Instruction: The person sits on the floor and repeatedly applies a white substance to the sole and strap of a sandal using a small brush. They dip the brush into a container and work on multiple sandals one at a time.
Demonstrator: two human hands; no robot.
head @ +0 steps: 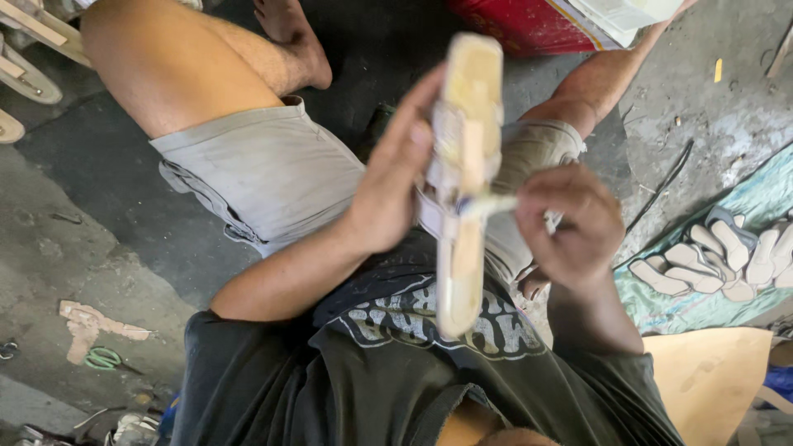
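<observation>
Only packaging around is up at the top edge: a red box [529, 25], looks like cardboard, sitting on the dark floor just past the person's knee. It's cut off by the frame and shows a pale yellowish strip along its right side. A whitish translucent plastic container [624, 15] rests on top of it. No labels readable, no signs, no screens.

A long, pale tan sandal sole [467, 177] stands nearly upright, held in the air above the lap, its rounded end at the top and its other end low against the dark shirt. Light straps cross its middle. A whitish strap end [489, 204] sticks out sideways to the right from the middle.
</observation>
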